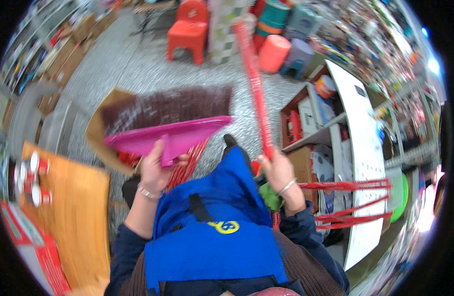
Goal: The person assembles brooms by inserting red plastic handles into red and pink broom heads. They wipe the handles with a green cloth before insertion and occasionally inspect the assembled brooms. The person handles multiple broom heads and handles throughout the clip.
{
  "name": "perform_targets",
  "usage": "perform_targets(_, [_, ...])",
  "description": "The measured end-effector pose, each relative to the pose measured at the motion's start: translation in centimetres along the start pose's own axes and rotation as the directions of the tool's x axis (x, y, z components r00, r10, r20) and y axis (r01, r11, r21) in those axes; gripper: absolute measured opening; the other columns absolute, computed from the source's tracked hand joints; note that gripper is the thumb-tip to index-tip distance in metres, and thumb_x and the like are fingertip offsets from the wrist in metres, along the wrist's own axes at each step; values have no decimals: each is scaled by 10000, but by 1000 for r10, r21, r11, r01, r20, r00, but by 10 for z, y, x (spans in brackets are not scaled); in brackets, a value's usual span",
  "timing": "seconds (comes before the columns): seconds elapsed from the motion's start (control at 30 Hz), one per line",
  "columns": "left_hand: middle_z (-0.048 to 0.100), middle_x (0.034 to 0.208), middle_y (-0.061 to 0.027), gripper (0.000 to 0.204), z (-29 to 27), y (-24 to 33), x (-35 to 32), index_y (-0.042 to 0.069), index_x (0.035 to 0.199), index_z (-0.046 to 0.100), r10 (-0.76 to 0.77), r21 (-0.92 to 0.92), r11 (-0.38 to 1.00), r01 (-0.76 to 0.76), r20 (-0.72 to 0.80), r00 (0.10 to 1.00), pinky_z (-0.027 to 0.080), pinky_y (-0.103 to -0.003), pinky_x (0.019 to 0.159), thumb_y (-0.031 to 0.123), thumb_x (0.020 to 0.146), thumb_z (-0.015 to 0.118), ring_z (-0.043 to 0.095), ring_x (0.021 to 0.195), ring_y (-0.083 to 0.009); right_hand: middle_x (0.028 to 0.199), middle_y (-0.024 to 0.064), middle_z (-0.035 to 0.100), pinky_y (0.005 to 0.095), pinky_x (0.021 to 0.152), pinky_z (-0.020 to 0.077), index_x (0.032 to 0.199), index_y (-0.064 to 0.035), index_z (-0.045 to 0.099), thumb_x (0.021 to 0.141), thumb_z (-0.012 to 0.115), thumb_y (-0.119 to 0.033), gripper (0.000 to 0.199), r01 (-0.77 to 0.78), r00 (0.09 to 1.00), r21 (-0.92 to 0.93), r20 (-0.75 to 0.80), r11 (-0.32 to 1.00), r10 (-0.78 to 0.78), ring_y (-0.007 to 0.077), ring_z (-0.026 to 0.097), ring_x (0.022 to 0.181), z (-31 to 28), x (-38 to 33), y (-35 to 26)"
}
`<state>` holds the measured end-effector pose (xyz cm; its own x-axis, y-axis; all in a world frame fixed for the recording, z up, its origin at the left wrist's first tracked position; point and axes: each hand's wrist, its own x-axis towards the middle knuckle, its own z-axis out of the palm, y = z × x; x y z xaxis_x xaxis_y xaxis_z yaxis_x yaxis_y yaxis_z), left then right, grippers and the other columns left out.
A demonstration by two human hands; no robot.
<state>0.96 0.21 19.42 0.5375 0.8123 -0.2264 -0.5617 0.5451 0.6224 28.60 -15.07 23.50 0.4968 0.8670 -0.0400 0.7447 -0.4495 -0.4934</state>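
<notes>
My left hand (pixel 155 170) grips the socket of a magenta broom head (pixel 187 129). Its dark brown bristles point away from me and are blurred. In my right hand (pixel 278 172) is a long red broom handle (pixel 256 93), closed in my fingers near its lower end, its far end raised and tilted left. Broom head and handle are apart. Behind the broom head stands an open cardboard box (pixel 98 140) with red things inside, mostly hidden. More red sticks (pixel 347 185) stretch out to the right of my right wrist, and another bunch (pixel 187 170) lies beside my left hand.
A wooden table (pixel 84 222) with several paper cups (pixel 41 195) is at my left. To the right stands a white-topped counter (pixel 367 197) with filled shelves. Farther off are a red chair (pixel 189 30), a tiled pillar (pixel 224 39) and stacked stools (pixel 275 52).
</notes>
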Motion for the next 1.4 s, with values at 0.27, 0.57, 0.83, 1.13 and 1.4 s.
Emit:
perform_targets(0.27, [656,937,-121,396,-6,10,4,27,1132,547,236,201,957,-211,-115,965,526,-281,620,378,992,428,632,745,-171,830,97,605,311,705,463,1051,-12,577,888,627,-335,365,34,917,675,272,737,-292,168,575,779,36,-20,9])
perform_targets(0.57, [649,886,-119,443,-9,-1,8,10,1081,564,211,227,958,-177,-134,968,498,-288,610,417,988,418,605,704,-164,811,97,650,332,696,475,1141,-104,627,904,594,-358,348,49,940,644,228,763,-253,197,626,753,46,-30,13])
perform_targets(0.83, [661,919,-141,421,-14,-1,19,31,1135,551,168,199,971,-135,-158,973,508,-306,618,395,999,390,617,713,-184,821,26,635,248,661,468,1226,-76,551,902,633,-225,366,-163,951,684,302,711,-73,80,575,742,53,-39,24])
perform_targets(1.13, [657,973,-121,443,-15,52,78,-2,1105,571,379,241,906,-349,-93,921,522,-318,720,359,1023,328,629,826,-177,772,60,650,255,630,481,1247,-36,562,892,651,-181,394,-76,932,604,325,793,-159,96,609,699,31,-57,15])
perform_targets(1.4, [655,997,-142,461,-16,74,112,-15,1115,555,448,134,892,-432,-124,885,532,-339,762,375,1018,328,647,895,-216,822,187,673,358,642,514,1186,-110,616,837,689,-327,417,71,921,395,327,916,-212,304,683,741,38,-69,12])
